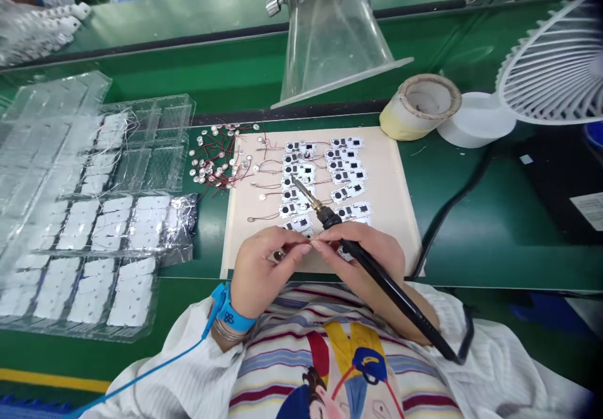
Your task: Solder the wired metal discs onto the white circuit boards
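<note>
My right hand is closed with a black soldering iron lying through it, its metal tip pointing up and left over the boards. Thumb and forefinger of that hand pinch together, meeting the fingertips of my left hand. The left fingers are closed too, and a small round metal disc shows in the hollow under them; any wire at the fingertips is too fine to make out. Beyond the hands, two columns of small white circuit boards lie on a beige sheet, several with red-wired discs at their left.
Loose wired discs are heaped left of the sheet. Clear plastic trays of white boards fill the left side. A transparent fume hood hangs above. A tape roll, white dish and white fan stand at right.
</note>
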Motion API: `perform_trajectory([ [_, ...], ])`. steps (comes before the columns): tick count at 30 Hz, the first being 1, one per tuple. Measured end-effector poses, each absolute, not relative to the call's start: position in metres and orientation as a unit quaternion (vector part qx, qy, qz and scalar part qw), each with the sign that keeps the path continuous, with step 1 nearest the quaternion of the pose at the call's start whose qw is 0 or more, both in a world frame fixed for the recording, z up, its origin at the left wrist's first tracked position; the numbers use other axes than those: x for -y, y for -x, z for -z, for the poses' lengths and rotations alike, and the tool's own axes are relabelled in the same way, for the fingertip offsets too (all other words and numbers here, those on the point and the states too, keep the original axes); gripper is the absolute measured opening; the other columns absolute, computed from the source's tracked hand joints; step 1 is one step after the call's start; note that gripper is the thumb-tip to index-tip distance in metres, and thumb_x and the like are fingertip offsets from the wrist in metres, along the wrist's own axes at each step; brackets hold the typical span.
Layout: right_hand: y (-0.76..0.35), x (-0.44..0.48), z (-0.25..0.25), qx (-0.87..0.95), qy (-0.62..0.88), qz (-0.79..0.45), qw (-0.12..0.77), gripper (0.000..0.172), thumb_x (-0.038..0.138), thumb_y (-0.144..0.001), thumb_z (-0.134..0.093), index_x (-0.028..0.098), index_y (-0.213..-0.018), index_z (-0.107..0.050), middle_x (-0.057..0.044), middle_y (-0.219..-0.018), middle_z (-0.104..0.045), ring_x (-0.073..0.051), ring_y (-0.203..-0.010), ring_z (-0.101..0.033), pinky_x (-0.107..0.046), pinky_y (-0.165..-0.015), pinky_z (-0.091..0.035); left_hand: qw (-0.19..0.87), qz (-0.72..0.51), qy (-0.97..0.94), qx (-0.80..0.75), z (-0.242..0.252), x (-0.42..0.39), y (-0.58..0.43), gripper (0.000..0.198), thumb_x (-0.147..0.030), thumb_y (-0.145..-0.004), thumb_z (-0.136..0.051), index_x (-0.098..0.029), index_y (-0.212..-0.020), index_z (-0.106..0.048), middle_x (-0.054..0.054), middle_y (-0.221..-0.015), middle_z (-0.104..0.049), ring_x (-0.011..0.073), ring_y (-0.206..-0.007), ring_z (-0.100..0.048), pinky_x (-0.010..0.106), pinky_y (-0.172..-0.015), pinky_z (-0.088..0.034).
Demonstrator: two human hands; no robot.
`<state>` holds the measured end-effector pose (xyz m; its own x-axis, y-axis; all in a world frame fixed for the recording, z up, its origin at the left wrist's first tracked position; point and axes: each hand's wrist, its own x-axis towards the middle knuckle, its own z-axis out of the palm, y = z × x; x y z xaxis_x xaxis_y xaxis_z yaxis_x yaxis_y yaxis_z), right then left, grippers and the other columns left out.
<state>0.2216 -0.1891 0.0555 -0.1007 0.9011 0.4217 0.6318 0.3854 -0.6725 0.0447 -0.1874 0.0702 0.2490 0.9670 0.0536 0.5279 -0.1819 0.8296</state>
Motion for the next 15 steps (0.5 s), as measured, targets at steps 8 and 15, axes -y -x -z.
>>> perform_trajectory([
  [8,-0.210,0.191,-0.048,0.761,0.490,-0.175,0.388,0.014,0.031,-0.088,-0.062,0.028,-0.075,-0.068,0.003,-0.068,-0.072,-0.015,-0.059,-0.067,-0.025,-0.056,-0.054,0.357,-0.318,-0.707,-0.521,-0.061,0.198,-0.034,0.010,-0.020,-0.086,-0.061,-0.019,-0.079,-0.067,0.003,-0.077,-0.069,0.0137,-0.074,-0.064,0.025,-0.069,-0.052],
  [15,-0.224,0.193,-0.052,0.671,0.541,-0.298,0.409,0.006,0.027,-0.090,-0.061,0.028,-0.094,-0.066,0.001,-0.083,-0.072,-0.014,-0.067,-0.067,-0.028,-0.066,-0.056,0.307,-0.268,-0.730,-0.548,-0.045,0.185,0.003,0.007,-0.018,-0.082,-0.062,-0.019,-0.077,-0.066,0.005,-0.091,-0.067,0.0174,-0.087,-0.062,0.032,-0.080,-0.050],
])
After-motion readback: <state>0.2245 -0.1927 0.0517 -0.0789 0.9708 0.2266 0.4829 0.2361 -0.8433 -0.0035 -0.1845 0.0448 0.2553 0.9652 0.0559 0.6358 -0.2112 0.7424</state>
